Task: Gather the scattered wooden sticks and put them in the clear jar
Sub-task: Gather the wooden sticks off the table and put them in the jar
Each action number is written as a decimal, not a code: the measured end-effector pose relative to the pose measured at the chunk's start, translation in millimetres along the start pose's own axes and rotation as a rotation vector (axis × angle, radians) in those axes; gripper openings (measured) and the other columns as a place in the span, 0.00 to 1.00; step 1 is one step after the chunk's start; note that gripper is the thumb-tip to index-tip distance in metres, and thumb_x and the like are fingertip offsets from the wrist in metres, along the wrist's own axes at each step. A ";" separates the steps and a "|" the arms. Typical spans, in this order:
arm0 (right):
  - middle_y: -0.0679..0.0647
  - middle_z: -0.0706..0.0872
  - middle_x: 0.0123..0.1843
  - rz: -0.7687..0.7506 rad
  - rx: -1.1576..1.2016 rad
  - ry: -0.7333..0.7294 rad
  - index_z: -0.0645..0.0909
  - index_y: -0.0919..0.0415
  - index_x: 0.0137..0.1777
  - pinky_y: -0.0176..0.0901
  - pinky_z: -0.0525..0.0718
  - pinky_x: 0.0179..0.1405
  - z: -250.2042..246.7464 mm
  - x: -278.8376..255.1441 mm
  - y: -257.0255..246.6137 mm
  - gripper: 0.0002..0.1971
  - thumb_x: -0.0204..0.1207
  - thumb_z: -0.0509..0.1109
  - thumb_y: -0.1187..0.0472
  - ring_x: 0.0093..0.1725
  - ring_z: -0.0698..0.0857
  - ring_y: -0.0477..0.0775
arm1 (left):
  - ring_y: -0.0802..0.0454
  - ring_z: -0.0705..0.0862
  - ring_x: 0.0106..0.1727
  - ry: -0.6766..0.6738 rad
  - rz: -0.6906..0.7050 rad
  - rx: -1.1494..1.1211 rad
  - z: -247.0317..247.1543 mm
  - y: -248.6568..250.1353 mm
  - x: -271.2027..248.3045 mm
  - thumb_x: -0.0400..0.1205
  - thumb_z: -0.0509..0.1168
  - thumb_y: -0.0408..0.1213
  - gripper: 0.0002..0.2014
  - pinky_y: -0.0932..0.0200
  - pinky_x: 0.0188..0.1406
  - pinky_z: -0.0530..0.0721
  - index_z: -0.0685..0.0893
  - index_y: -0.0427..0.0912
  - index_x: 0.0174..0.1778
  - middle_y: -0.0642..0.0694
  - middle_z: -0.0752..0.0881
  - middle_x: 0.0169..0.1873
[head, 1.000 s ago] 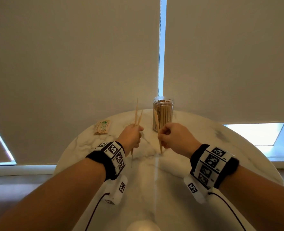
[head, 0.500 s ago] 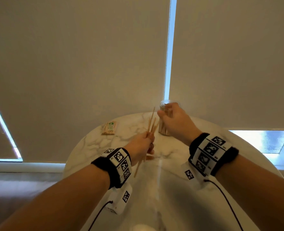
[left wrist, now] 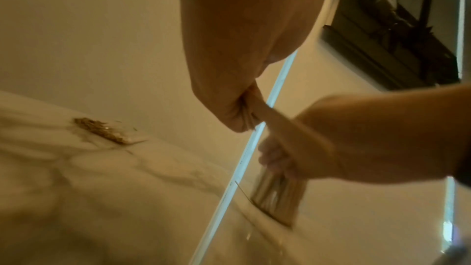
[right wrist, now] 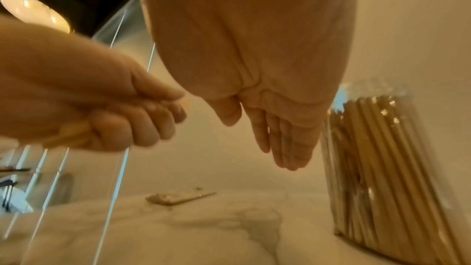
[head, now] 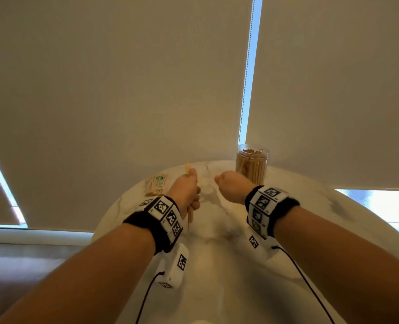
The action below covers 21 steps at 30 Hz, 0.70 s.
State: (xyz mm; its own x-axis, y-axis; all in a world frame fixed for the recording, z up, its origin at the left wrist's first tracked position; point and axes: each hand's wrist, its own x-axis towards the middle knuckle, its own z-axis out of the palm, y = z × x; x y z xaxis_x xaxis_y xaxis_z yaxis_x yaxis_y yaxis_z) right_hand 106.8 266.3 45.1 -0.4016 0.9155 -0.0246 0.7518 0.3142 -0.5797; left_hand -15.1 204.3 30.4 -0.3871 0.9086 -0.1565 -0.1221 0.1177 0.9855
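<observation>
Head view, left hand (head: 186, 191): fingers curled tight round a few sticks (head: 190, 215).
Right hand (head: 231, 188): fingers straight, together, holding nothing, near jar.
Jar (head: 252, 166): upright, open, packed with sticks, far side of table (head: 217, 265).
Packet (head: 157, 185): flat, left of left hand.

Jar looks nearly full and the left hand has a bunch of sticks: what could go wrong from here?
1. The jar is packed close to its rim, so the sticks gripped in the left hand may jam or spill on the way in.
2. The right hand hangs empty beside the jar, not holding it; a push could tip it.
3. The jar stands near the far edge of the table.
</observation>
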 end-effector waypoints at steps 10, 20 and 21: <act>0.64 0.82 0.70 0.056 -0.634 -0.241 0.80 0.70 0.70 0.52 0.77 0.69 43.2 125.9 0.3 0.17 0.86 0.59 0.65 0.71 0.80 0.65 | 0.58 0.59 0.17 0.013 -0.048 -0.182 -20.9 4.1 78.4 0.92 0.49 0.50 0.16 0.66 0.13 0.59 0.70 0.42 0.45 0.50 0.63 0.24; 0.59 0.83 0.69 -0.031 -0.846 -0.152 0.81 0.65 0.69 0.47 0.80 0.65 52.1 106.1 7.8 0.15 0.87 0.61 0.61 0.69 0.82 0.60 | 0.58 0.63 0.17 0.009 -0.044 -0.227 -17.4 -19.9 77.8 0.93 0.48 0.42 0.13 0.65 0.16 0.64 0.72 0.41 0.47 0.50 0.67 0.24; 0.59 0.84 0.67 -0.051 -0.844 -0.156 0.82 0.65 0.67 0.46 0.81 0.62 52.6 99.2 7.4 0.14 0.87 0.61 0.62 0.67 0.84 0.60 | 0.58 0.63 0.19 0.000 -0.040 -0.222 -16.4 -22.0 73.5 0.92 0.48 0.38 0.11 0.64 0.18 0.65 0.72 0.41 0.48 0.50 0.68 0.25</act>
State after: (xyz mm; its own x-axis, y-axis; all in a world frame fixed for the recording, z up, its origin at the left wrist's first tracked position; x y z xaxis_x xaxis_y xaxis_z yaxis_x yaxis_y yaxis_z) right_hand 45.0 346.2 -4.5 -0.4663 0.8695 -0.1627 0.8434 0.4925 0.2147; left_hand -55.8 262.0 -3.8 -0.3776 0.9051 -0.1953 -0.3353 0.0630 0.9400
